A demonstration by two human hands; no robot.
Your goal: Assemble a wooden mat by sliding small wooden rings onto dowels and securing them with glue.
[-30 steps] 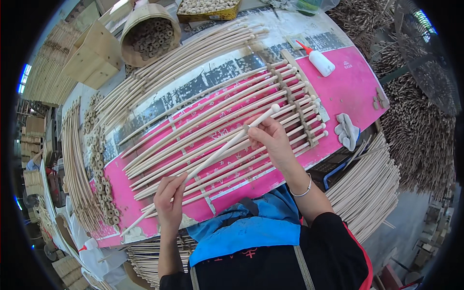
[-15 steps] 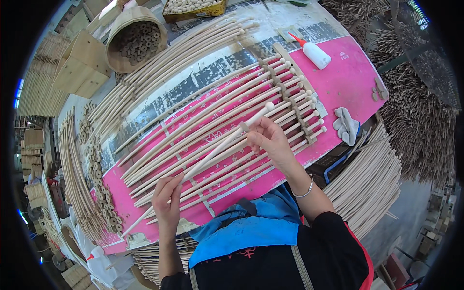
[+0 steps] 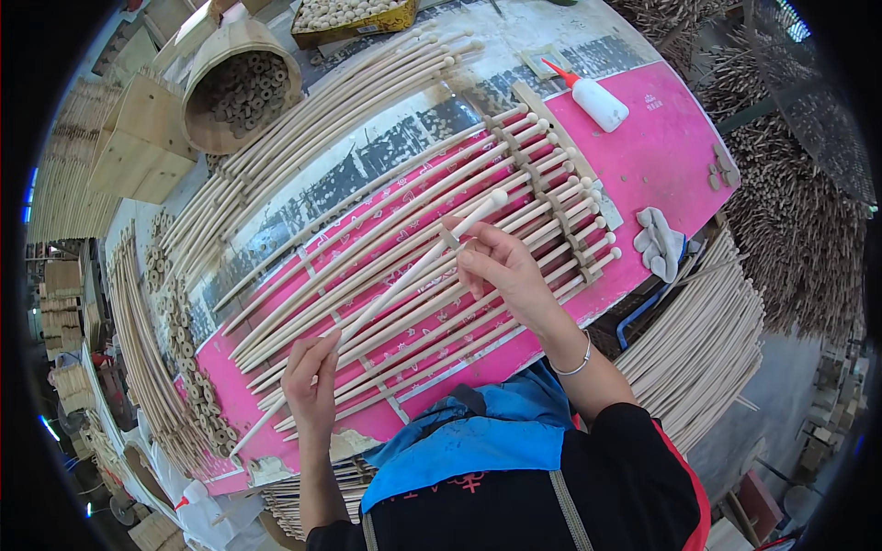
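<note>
Tabletop [image 3: 560, 32]: pink sheet [image 3: 680, 193] covers its right part. White squeeze bottle [image 3: 602, 105] with red nozzle lies on the sheet, toward the far right. Grey-white work glove [image 3: 658, 243] lies crumpled by the right edge. Far edge: yellow tray [image 3: 354, 29] of small pale balls. Far left corner: tilted wooden bucket [image 3: 204, 110] containing brown rings; wooden box [image 3: 145, 151] just beside it. Beyond right edge: dark mesh guard [image 3: 813, 101].

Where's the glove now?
Head view, right of centre: the glove lies by the edge of the pink sheet, below the white bottle on it, right of the round stick heads and the right hand.
</note>
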